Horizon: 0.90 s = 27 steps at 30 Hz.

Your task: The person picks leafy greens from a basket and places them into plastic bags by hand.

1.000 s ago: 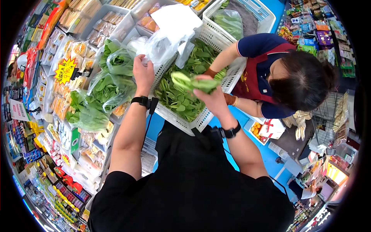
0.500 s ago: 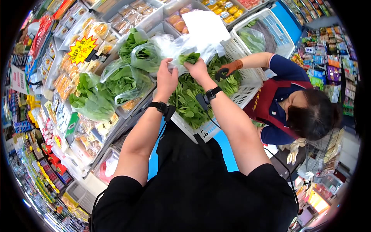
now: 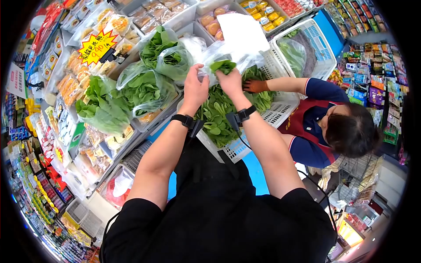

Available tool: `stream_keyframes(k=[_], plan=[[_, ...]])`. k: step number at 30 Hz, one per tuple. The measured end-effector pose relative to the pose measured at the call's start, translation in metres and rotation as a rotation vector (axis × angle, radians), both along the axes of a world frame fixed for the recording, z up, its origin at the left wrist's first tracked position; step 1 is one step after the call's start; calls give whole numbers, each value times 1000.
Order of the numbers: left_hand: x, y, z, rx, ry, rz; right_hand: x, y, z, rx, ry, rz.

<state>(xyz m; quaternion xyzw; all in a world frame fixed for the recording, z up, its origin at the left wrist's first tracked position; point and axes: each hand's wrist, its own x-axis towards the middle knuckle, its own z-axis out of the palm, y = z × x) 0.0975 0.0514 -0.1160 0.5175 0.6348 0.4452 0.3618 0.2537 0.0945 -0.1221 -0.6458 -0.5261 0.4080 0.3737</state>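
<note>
One bunch of greens [image 3: 222, 66] in the right hand [image 3: 230, 83], fingers closed around its lower part, leaves out past the fingertips. Left hand [image 3: 195, 87] just beside it, back of the hand up, thumb apart from the fingers; whether it pinches any film, cannot tell. Bunch sits between the two hands, at the near edge of a clear plastic bag [image 3: 214, 52], crumpled and see-through; whether the leaves are inside its mouth, cannot tell.

Both wrists banded: black strap [image 3: 186, 120] on the left, a matching one [image 3: 244, 115] on the right, each with a small black unit toward the inner side.

Below the hands, loose greens [image 3: 217, 116] heaped in a white slatted basket [image 3: 283, 109]. Co-worker's gloved hand [image 3: 255, 86], orange-brown, at the heap near the right wrist; navy sleeve [image 3: 326, 89], maroon apron [image 3: 302, 118] behind it.

Beyond the bag, a white sheet [image 3: 240, 34], lying flat. Farther right, second basket [image 3: 330, 52] with more bagged leaves [image 3: 291, 57] inside.

Left of the hands, three bags of leafy greens [image 3: 142, 90] grouped on the counter display, over packaged food in trays. Past them, a yellow starburst price sign [image 3: 97, 47], marked 9.90. Blue floor [image 3: 258, 168] shows below the basket. Stocked shelves [image 3: 359, 65] at far right.
</note>
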Motion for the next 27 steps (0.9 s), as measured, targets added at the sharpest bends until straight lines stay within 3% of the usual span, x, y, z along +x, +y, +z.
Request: stream_keyframes(k=[5,8,10,12,15,17,20,23,27], plan=[[3,6,-7,172,64,-51,-19,9,-26,24,-79,77],[6,10,13,172,-30,-86,-13,19,-50,178,-115,26],[5,16,19,153,-58,-102,-3,33,-56,348,-126,-173],[3,20,23,135,-86,-116,6,42,-42,232,-161,-251],[-4,21,23,123,-29,-121,12,37,-27,223,-29,-207],[-8,16,16,80,58,-105,9,26,-23,80,0,-25],[-11,5,2,47,42,-100,-3,10,-27,-48,-130,199],[-13,-9,0,43,-79,-84,-5,2,-65,131,-208,332],[-15,-19,-3,3,-69,-96,-3,7,-55,95,-127,360]])
